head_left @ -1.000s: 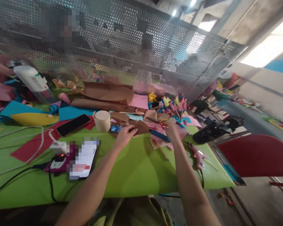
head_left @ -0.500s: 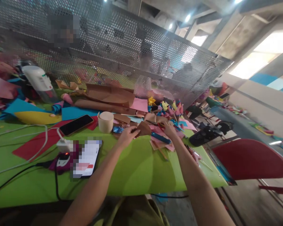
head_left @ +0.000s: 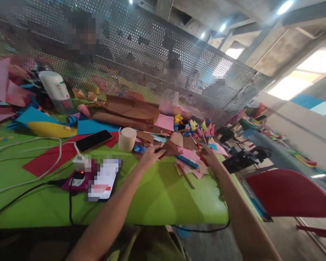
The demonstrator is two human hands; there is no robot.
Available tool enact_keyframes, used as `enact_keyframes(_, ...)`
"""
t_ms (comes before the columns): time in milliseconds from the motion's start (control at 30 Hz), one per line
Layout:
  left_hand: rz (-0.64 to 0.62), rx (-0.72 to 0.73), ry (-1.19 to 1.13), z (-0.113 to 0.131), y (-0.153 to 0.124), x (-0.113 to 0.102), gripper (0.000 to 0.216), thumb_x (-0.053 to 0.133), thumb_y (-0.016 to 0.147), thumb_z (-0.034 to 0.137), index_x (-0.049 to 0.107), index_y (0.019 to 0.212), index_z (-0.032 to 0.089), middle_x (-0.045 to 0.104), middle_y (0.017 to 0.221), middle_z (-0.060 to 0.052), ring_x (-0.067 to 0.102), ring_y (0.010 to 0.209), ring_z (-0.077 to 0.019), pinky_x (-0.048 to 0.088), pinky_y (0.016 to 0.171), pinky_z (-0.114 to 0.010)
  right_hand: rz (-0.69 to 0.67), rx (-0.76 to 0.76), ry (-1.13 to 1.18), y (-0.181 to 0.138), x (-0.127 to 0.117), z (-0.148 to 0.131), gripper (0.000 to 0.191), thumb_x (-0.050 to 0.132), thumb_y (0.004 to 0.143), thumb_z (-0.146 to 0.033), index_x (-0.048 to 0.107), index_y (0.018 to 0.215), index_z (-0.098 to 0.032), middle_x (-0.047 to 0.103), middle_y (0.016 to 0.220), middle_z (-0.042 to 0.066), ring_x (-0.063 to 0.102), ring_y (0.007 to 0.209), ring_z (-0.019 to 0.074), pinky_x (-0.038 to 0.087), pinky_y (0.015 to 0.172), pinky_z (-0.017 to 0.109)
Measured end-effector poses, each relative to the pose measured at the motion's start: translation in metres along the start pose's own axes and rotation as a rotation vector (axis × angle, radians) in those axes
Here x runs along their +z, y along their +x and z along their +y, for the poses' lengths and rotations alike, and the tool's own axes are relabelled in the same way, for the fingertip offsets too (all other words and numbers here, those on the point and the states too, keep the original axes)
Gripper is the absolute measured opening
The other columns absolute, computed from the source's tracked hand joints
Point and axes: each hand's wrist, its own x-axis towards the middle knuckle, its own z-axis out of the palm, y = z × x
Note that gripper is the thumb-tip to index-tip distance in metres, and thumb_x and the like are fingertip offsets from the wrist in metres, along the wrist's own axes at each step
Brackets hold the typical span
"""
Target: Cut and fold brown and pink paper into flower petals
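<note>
My left hand (head_left: 150, 156) rests on the green table (head_left: 157, 195) with its fingers pinched on a folded brown paper piece (head_left: 170, 148). My right hand (head_left: 211, 156) is off to the right, fingers closed around a thin red stick-like thing (head_left: 199, 152) lifted from the pile of pink and brown paper scraps (head_left: 190, 164). A blue pen-like tool (head_left: 187, 161) lies between the two hands. A pencil (head_left: 186, 175) lies just in front of the scraps.
A paper cup (head_left: 127, 139), a black phone (head_left: 93, 140), a second phone (head_left: 104, 179) with a charger and cables (head_left: 78, 163), red and blue paper sheets, a white bottle (head_left: 55, 90) and folded paper flowers (head_left: 198, 127) crowd the table. A perforated metal screen (head_left: 152, 72) backs it. A red chair (head_left: 288, 194) stands right.
My right hand has drawn back from the flower pile toward me and now holds a thin red thing. The left hand stays on the brown paper. The view has shifted slightly right.
</note>
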Motion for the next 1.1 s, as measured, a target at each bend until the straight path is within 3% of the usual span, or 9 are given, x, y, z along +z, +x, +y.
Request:
enact_keyframes(33,0.002,-0.007,-0.019,0.0,0.0,0.001,0.041,0.064,0.075,0.057,0.054,0.065,0.018,0.051,0.057,0.003,0.046,0.054,-0.0112,0.034,0.051,-0.023,-0.03,0.028,0.092,-0.011,0.0,-0.006,0.051,0.058,0.083,-0.038,0.06,0.13,-0.02,0.06,0.07,-0.003,0.054,0.054,0.0148,0.047,0.053,0.027)
enact_keyframes(100,0.0,-0.01,-0.045,0.0,-0.001,0.001,0.041,0.065,0.075,0.057,0.054,0.065,0.018,0.051,0.057,0.003,0.047,0.054,-0.0114,0.036,0.052,-0.023,-0.136,0.181,0.577,-0.033,0.001,-0.023,0.054,0.067,0.079,-0.046,0.062,0.126,-0.021,0.053,0.067,-0.006,0.047,0.047,0.0113,0.043,0.047,0.025)
enact_keyframes(200,-0.012,0.008,-0.037,0.002,-0.003,0.001,0.041,0.064,0.078,0.054,0.054,0.063,0.018,0.051,0.057,0.002,0.048,0.056,-0.0114,0.037,0.054,-0.024,-0.252,0.27,0.881,-0.063,0.002,-0.053,0.053,0.077,0.073,-0.047,0.065,0.12,-0.027,0.055,0.07,-0.005,0.053,0.056,0.0121,0.052,0.061,0.029)
enact_keyframes(367,-0.005,0.011,-0.05,0.001,-0.002,0.001,0.043,0.066,0.076,0.056,0.054,0.062,0.017,0.051,0.056,0.002,0.046,0.054,-0.0108,0.036,0.053,-0.023,-0.199,0.228,0.842,-0.088,0.004,-0.083,0.045,0.075,0.068,-0.06,0.073,0.101,-0.029,0.063,0.077,0.002,0.059,0.072,0.0215,0.053,0.063,0.037)
enact_keyframes(467,-0.002,0.004,-0.043,0.0,-0.002,0.001,0.043,0.065,0.076,0.057,0.055,0.063,0.018,0.052,0.057,0.003,0.048,0.056,-0.0113,0.037,0.053,-0.023,-0.239,0.226,0.828,-0.095,0.007,-0.089,0.055,0.074,0.066,-0.064,0.073,0.11,-0.03,0.062,0.074,0.001,0.054,0.063,0.0188,0.049,0.054,0.033)
enact_keyframes(567,0.011,0.0,-0.013,0.001,-0.003,0.0,0.041,0.064,0.077,0.056,0.056,0.064,0.018,0.054,0.059,0.002,0.05,0.058,-0.0124,0.038,0.054,-0.024,-0.365,0.181,0.86,-0.097,0.01,-0.093,0.067,0.07,0.069,-0.071,0.069,0.121,-0.029,0.054,0.068,-0.002,0.045,0.054,0.0139,0.04,0.048,0.028)
enact_keyframes(700,0.022,-0.006,0.003,0.0,-0.002,0.0,0.037,0.064,0.078,0.051,0.058,0.066,0.017,0.055,0.061,0.001,0.051,0.059,-0.0128,0.039,0.055,-0.025,-0.427,0.146,0.883,-0.096,0.011,-0.098,0.069,0.066,0.072,-0.076,0.068,0.123,-0.03,0.045,0.066,-0.004,0.038,0.052,0.0122,0.031,0.047,0.026)
enact_keyframes(1100,-0.003,0.009,-0.03,-0.003,-0.001,0.002,0.036,0.063,0.08,0.049,0.056,0.065,0.017,0.052,0.057,0.003,0.047,0.056,-0.0109,0.035,0.055,-0.024,-0.461,0.013,0.75,-0.096,0.012,-0.083,0.068,0.053,0.085,-0.074,0.055,0.138,-0.031,0.043,0.078,-0.001,0.035,0.057,0.0115,0.03,0.048,0.025)
